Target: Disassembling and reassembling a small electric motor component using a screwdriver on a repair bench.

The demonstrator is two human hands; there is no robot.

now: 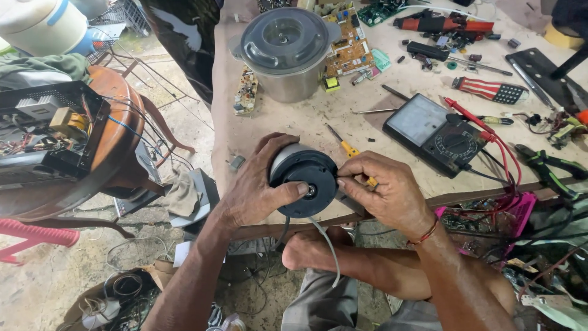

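Where the workbench's near edge meets the person's lap, a small round electric motor (303, 182) sits between both hands, its black end cap turned up toward the camera and a metal-coloured body behind it. Far to the left, an opened black chassis (46, 132) full of wiring rests on a round wooden table (119, 132), well apart from the work.

The left hand (254, 190) wraps the motor's left side, fingers curled over the top and the thumb pressed flat on the black face near the centre hub. That is a firm, closed grip on the body, and it looks like the right place to hold: the casing seems rigid and probably rather heavy for its size, so a full wrap suits it better than a pinch. Thin leads (324, 242) hang from the underside; they are soft and likely the fragile part, best not pulled.

The right hand (383, 193) is narrowed to a pinch at the motor's right rim, fingertips touching the black cap; whether it holds a small tool I cannot tell. A yellow-handled screwdriver (349, 150) lies on the bench just behind it, and an analogue multimeter (438, 132) with red probes lies farther right.
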